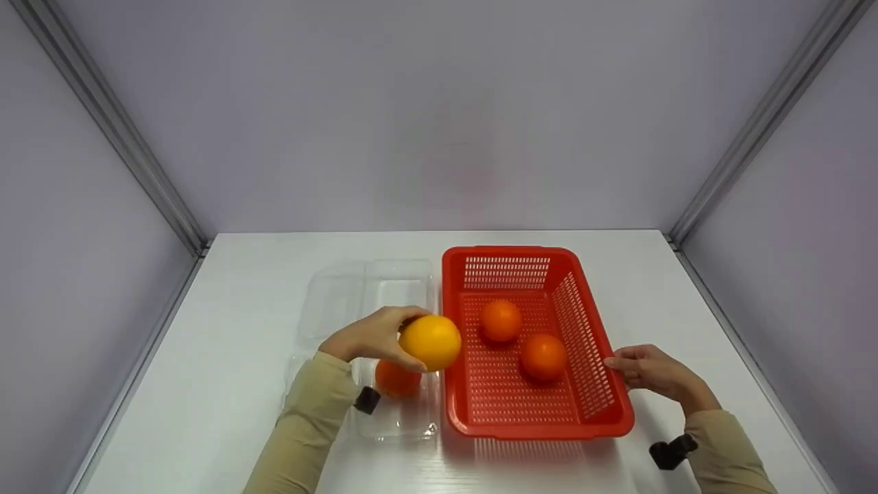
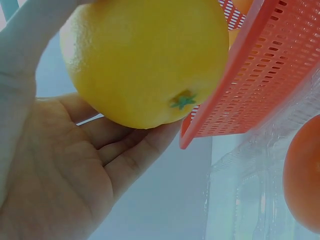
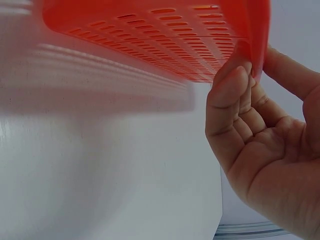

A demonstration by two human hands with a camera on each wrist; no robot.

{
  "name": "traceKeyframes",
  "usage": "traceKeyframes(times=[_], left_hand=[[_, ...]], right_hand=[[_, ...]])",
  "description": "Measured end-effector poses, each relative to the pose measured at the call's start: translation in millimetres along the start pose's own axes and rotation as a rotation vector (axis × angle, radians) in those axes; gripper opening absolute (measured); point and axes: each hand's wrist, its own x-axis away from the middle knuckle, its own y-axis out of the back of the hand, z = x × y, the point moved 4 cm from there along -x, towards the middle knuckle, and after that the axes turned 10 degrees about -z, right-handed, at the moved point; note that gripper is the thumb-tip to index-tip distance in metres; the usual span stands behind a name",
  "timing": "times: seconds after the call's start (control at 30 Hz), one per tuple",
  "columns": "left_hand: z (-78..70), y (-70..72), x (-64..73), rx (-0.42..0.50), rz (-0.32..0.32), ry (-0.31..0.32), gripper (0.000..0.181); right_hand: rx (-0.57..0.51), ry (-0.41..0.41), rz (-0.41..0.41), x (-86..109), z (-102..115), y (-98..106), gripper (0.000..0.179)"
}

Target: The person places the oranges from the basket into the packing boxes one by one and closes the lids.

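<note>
My left hand (image 1: 384, 337) grips a yellow-orange fruit (image 1: 431, 342) that looks like an orange, held up at the left rim of the red basket (image 1: 528, 430). In the left wrist view the fruit (image 2: 150, 60) shows a small green star-shaped stem mark, with thumb and fingers around it. My right hand (image 1: 655, 374) pinches the basket's right rim; in the right wrist view the thumb and fingers (image 3: 227, 90) meet at that rim. Two oranges, one farther back (image 1: 501, 320) and one nearer (image 1: 544, 357), lie inside the basket.
A clear plastic clamshell box (image 1: 398, 271) lies unfolded left of the basket. One orange (image 1: 396, 381) sits in its near part, partly hidden by my left hand. White table (image 1: 206, 343) extends to grey walls at the back and sides.
</note>
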Motion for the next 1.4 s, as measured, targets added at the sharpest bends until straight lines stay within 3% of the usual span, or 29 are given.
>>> traceKeyframes(times=[0.83,1.4], left_hand=[[15.1,5.4,12.0,-0.010,-0.027,0.044,0.077],[24.5,-0.3,17.6,-0.009,-0.018,0.047,0.074]], right_hand=[[0.007,-0.002,0.002,-0.8,-2,0,0.037],[0.005,0.010,0.004,0.3,1,-1,0.034]])
